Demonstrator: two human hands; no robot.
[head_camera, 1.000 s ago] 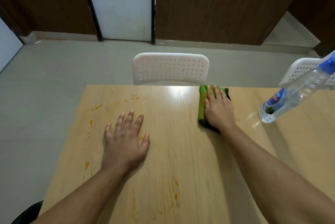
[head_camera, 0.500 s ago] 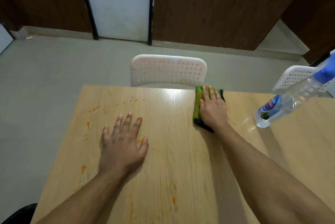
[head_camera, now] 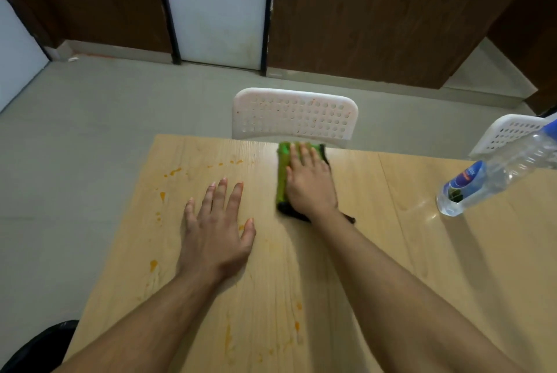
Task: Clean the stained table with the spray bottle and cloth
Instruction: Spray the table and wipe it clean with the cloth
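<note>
The folded green cloth with a black underside [head_camera: 282,175] lies near the far edge of the light wooden table [head_camera: 376,252], its long axis running from the person toward the white perforated plastic chair [head_camera: 294,116]. The right hand [head_camera: 310,184] presses flat on it, grip released, fingers straight and pointing away. The left hand [head_camera: 215,231] rests open-palmed beside orange stains [head_camera: 162,195], while the clear plastic spray bottle with a blue label [head_camera: 494,179] stands well apart on the right.
</note>
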